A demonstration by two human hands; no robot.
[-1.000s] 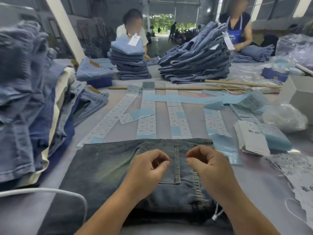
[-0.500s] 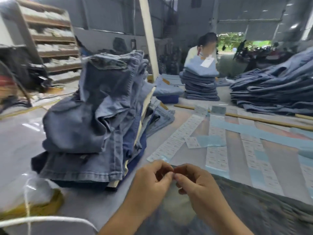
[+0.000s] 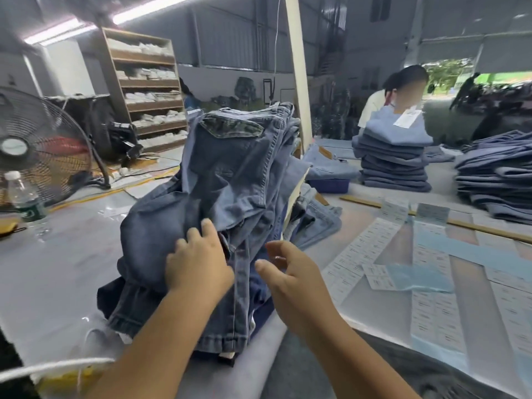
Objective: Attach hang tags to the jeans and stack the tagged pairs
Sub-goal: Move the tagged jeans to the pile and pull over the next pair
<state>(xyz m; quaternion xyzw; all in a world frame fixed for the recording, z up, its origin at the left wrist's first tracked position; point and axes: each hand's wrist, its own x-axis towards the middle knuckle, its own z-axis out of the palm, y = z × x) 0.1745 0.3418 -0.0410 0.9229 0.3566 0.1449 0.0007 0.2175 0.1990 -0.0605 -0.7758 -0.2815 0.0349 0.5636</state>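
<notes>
Left hand (image 3: 198, 266) lies on the pile of jeans (image 3: 218, 208) at the worktop's (image 3: 57, 272) left, fingers (image 3: 207, 229) loosely spread against denim. Right hand (image 3: 290, 279) hovers just beside the pile, fingers half open, holding nothing visible.

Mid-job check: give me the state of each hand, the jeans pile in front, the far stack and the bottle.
left hand: fingers on the jeans pile, touching denim
right hand: open, holds nothing, just off the pile
jeans pile: loose, slumped, untidy
far stack: neatly folded, tag on top
water bottle: upright, capped
</notes>
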